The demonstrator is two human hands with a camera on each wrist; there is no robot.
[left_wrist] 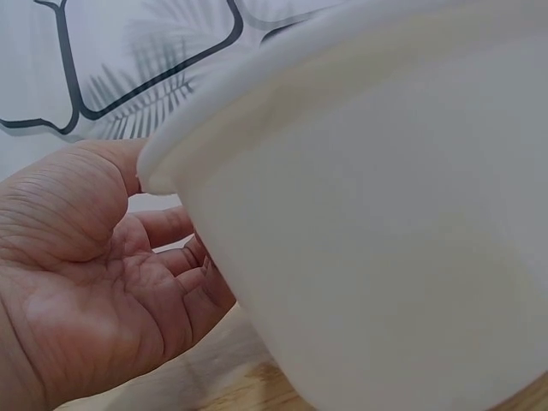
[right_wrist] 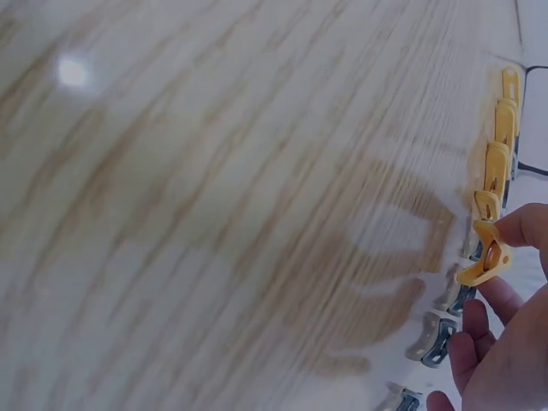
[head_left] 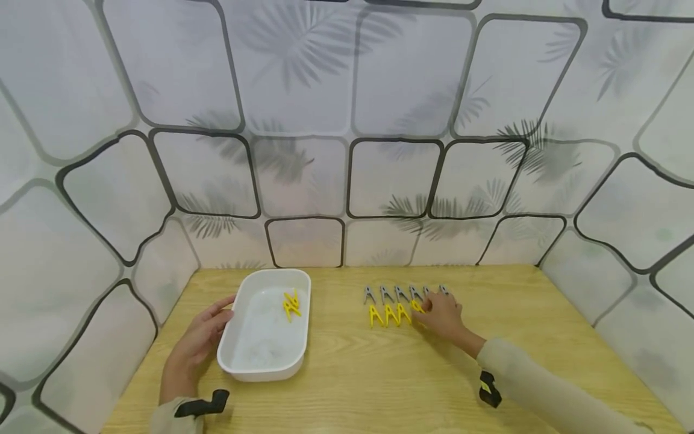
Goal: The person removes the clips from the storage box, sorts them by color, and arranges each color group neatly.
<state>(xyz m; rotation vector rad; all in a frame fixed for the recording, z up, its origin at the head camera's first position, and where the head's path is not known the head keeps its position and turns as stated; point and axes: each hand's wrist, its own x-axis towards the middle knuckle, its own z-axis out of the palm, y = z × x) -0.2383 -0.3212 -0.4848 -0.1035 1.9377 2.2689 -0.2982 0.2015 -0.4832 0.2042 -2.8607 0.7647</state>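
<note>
My left hand (head_left: 202, 337) holds the left side of a white plastic tub (head_left: 264, 369). In the left wrist view, the thumb meets the rim and the fingers lie against the outer wall (left_wrist: 368, 223), their tips partly hidden. A few yellow clothespins (head_left: 291, 304) lie inside the tub, towards its right. My right hand (head_left: 443, 316) pinches a yellow clothespin (right_wrist: 486, 257) between thumb and finger, at the right end of a row of yellow clothespins (head_left: 389, 314). Behind that row stretches a row of grey clothespins (head_left: 401, 293), partly covered by the right hand.
The light wooden table (head_left: 358, 386) carries everything. A patterned cloth wall (head_left: 303, 181) encloses its back and sides. Black straps (head_left: 203, 405) sit at both wrists.
</note>
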